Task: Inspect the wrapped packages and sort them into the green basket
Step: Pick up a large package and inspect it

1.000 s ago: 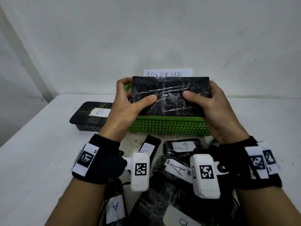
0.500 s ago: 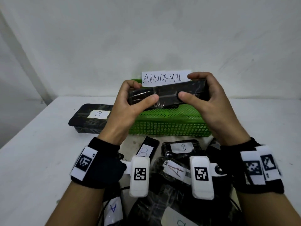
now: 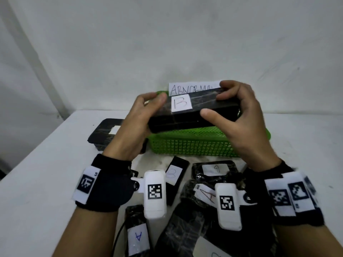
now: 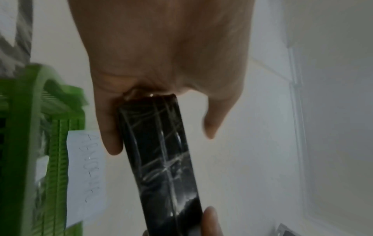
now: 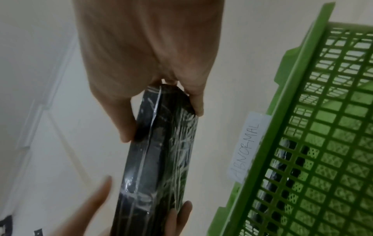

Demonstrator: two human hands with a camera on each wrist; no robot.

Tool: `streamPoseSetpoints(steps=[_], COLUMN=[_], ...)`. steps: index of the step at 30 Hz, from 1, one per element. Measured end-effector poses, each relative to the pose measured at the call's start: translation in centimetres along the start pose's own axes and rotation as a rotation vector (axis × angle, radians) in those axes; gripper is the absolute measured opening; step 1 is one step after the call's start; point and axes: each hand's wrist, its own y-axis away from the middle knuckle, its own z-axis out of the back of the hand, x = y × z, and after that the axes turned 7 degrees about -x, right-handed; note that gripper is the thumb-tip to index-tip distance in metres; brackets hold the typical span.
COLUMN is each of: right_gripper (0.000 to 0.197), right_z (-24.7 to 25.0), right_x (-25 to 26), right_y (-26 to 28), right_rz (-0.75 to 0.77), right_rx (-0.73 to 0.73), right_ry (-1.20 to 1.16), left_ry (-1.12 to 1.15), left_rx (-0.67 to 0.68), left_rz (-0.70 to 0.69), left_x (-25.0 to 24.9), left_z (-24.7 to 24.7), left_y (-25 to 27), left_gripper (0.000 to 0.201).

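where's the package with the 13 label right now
In the head view the 13-labelled package sits centre frame, held at its ends by the left hand and right hand above the green basket.

A plain white wall (image 3: 167, 43) with faint scuffs rises behind a white table (image 3: 37, 182), and at far left a paler vertical strip (image 3: 27, 58), perhaps a door frame, meets it.

Black film-wrapped package (image 3: 193, 113) labelled B, level above green basket (image 3: 191, 145); more packages (image 3: 213, 173) on table.

Dim, even light; wrist views blurred, distorted.
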Motion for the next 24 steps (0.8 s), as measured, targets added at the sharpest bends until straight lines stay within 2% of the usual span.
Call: streamPoseSetpoints(steps=[4,5,7,9,16,19,24], right_gripper=[0.031,0.040,0.066,0.079,0.071,0.069,0.072], right_z=[0.0,0.2,0.4,0.6,0.5,0.5,1.0], right_x=[0.0,0.0,0.1,0.1,-0.2,-0.3,-0.8], right_y=[-0.3,-0.5,-0.6,-0.5,-0.5,-0.5,-0.7], right_rz=[-0.072,-0.101,-0.254,-0.363,-0.359,-0.344,-0.382], right_rx=[-0.017,-0.010,0.042,0.074,-0.037,-0.043,-0.033], right_ry=[-0.131,-0.159,-0.255,-0.318,-0.321,-0.325,-0.350], left_ry=[0.026,0.031,0.020,0.021,-0.021,-0.042,-0.085], left_rx=[-0.046,-0.034,0.001,0.010,-0.058,-0.066,-0.031], left_rz=[-0.041,-0.058,-0.073,-0.070,-0.088,-0.115,-0.152], left_x=[0.1,0.1,0.1,0.1,0.9,1.1,0.8], left_z=[-0.2,-0.2,-0.4,-0.6,-1.4,-1.2,-1.5], left_y=[0.0,0.0,0.2,0.4,0.3,0.1,0.7], left_gripper=[0.068,0.072,0.072,0.072,0.078,0.069,0.068])
